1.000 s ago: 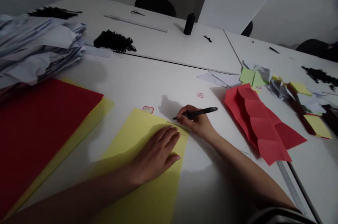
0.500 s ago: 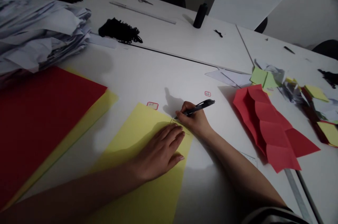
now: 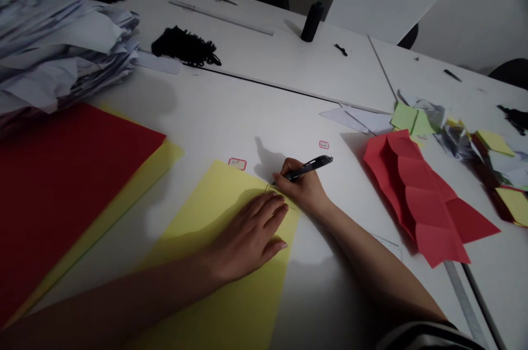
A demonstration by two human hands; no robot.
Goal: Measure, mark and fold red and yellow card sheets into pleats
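Observation:
A yellow sheet of paper (image 3: 198, 196) lies on the white table in front of me. My left hand (image 3: 251, 234) rests flat on it, fingers stretched out and thumb apart. At the sheet's far right corner, my right hand (image 3: 303, 185) grips a black pen (image 3: 311, 166), its tip down at the paper's edge. Small dark marks show near the tip; I cannot read them. Just beyond the sheet's far edge is a small red-framed label (image 3: 237, 164) on the table, and a second label (image 3: 324, 145) sits farther right.
Red and yellow sheets (image 3: 82, 174) are stacked at left, below a heap of white paper (image 3: 61, 53). Folded red paper (image 3: 416, 201) stands at right beside paper scraps (image 3: 457, 138). Farther back are black cord (image 3: 185, 46), a long ruler (image 3: 223, 17), scissors (image 3: 225, 0) and a black bottle (image 3: 312, 22).
The pen has shifted very slightly within the same corner of the yellow sheet. My left hand stays in place, and the whole view has moved a little.

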